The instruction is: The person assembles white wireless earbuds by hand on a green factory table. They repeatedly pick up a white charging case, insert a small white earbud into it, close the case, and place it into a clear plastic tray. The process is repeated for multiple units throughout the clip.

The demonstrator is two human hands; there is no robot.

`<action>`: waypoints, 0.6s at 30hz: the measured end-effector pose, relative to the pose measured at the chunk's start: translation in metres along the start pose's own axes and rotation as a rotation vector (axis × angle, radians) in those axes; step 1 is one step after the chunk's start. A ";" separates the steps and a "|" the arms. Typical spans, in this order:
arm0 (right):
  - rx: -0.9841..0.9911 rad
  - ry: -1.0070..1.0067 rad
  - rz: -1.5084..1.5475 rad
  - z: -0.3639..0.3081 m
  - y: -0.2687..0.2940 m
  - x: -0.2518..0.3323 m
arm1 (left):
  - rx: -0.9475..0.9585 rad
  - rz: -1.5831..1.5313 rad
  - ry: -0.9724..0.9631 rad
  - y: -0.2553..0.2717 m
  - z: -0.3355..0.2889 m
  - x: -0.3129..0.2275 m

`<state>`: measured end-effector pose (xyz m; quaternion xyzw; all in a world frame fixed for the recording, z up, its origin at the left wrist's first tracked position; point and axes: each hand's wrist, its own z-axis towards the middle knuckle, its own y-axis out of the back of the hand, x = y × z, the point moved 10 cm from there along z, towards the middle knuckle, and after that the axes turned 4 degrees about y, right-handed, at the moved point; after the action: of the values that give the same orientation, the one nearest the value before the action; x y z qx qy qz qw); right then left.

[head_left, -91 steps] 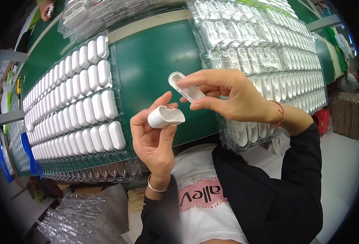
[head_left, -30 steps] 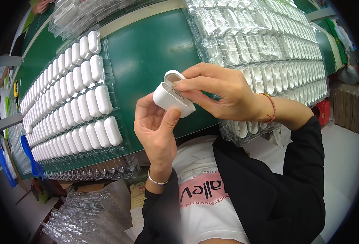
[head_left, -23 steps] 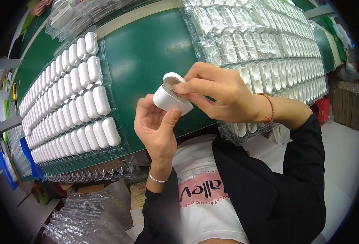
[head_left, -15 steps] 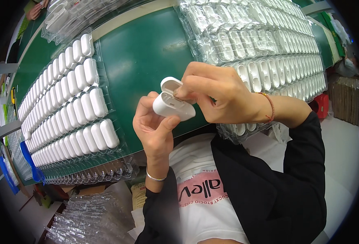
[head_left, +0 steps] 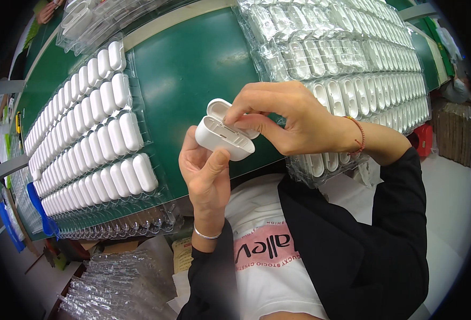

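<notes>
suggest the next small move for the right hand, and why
Perhaps the right hand should ease the white oval plastic lid against the edge of the white hollow plastic case: the lid stands tilted open at that edge, its seating hidden by fingertips, and the left hand holds the case.

The white shirt (head_left: pixel 283 288) bears lettering, upside down in this view: large black letters across a pink panel (head_left: pixel 256 242), small reddish capitals along its edges. Any print on the yellow sack (head_left: pixel 181 257) is too small to read.
</notes>
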<state>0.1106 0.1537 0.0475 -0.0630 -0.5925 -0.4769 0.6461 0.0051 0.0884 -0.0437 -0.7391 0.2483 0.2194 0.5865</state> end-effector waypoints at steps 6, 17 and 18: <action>-0.022 -0.040 -0.017 0.001 0.001 0.000 | -0.013 -0.005 0.010 -0.003 0.003 0.002; -0.064 0.255 -0.149 0.019 0.019 0.040 | -0.042 0.048 -0.176 -0.005 0.010 -0.028; -0.051 0.229 -0.127 0.020 0.014 0.039 | -0.052 0.044 -0.210 -0.002 0.012 -0.033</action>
<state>0.0995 0.1531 0.0920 0.0134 -0.5054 -0.5357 0.6763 -0.0193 0.1042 -0.0244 -0.7214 0.1959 0.3149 0.5848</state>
